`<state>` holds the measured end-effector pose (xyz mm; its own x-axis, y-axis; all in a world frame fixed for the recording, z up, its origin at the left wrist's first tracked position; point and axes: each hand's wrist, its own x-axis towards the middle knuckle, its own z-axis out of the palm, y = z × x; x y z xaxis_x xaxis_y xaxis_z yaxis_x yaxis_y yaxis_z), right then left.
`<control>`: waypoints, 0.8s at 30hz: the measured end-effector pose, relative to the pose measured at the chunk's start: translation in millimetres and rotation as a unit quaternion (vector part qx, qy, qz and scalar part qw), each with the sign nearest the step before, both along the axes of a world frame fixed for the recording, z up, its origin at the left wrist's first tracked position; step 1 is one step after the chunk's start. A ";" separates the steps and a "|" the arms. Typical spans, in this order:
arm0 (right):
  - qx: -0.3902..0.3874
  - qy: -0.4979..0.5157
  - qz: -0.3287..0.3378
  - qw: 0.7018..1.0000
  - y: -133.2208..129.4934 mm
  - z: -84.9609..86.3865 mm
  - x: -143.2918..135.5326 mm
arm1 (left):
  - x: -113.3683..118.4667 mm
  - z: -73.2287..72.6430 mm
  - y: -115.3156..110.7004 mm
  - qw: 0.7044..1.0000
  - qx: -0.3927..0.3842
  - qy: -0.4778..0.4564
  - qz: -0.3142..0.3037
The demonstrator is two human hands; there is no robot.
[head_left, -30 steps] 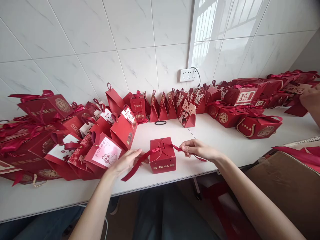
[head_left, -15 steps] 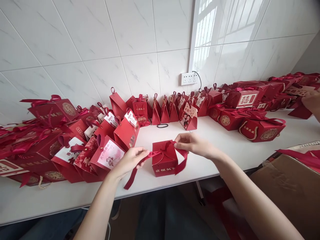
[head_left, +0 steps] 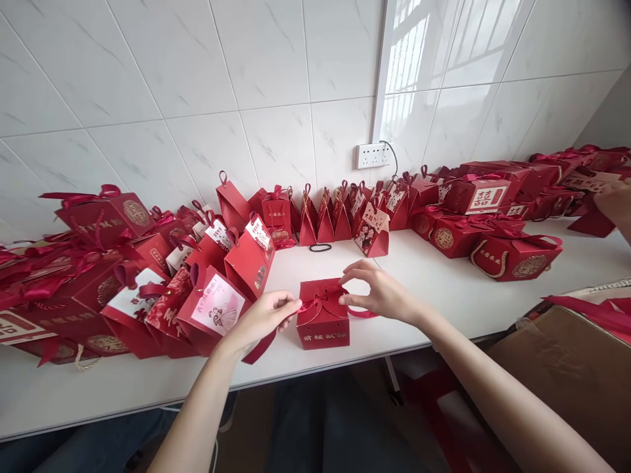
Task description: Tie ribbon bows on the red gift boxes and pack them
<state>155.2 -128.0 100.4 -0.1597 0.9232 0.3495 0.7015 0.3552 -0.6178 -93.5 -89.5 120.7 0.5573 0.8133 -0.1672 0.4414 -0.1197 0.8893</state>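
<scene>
A small red gift box (head_left: 323,325) with gold lettering on its front sits near the table's front edge, its lid flaps folded together. A dark red ribbon (head_left: 311,303) runs through holes in the lid. My left hand (head_left: 269,316) pinches the ribbon at the box's left side, and a loose tail hangs down below the fingers. At the lid's right edge, my right hand (head_left: 379,289) has thumb and fingers apart. The ribbon's other end lies on the table under that hand, partly hidden by it.
Red tent-shaped boxes (head_left: 325,220) line the tiled wall behind. Card-fronted bags (head_left: 214,305) and stacked boxes crowd the left; more ribboned boxes (head_left: 517,256) stand right. A black loop (head_left: 320,247) lies behind the box. A brown carton (head_left: 557,374) stands front right. Another person's hand (head_left: 616,203) shows far right.
My right hand has let go of the ribbon and opened beside the lid. The right ribbon end has dropped from the box's front to the table. My left hand keeps its pinch.
</scene>
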 end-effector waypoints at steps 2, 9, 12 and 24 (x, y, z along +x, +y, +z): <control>0.003 -0.013 0.022 1.000 2.2 -0.2 -6.9 | -0.2 -1.8 0.6 1.000 0.003 -0.008 0.001; -0.173 0.040 0.056 0.983 3.8 15.3 -9.5 | -0.9 -13.4 1.1 0.999 -0.041 -0.034 -0.004; -0.242 0.068 0.082 0.964 3.6 20.0 -3.3 | 1.6 -16.1 -4.8 0.996 -0.067 -0.056 -0.013; -0.289 0.282 0.168 0.899 -2.7 23.9 -6.2 | 1.0 -19.5 -3.6 0.994 -0.063 -0.088 -0.006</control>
<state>149.0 -130.7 124.4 -0.4118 0.9093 -0.0598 0.1312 -0.0058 -0.9913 -92.5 -93.1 101.2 0.5960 0.7855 -0.1665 0.2772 -0.0067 0.9608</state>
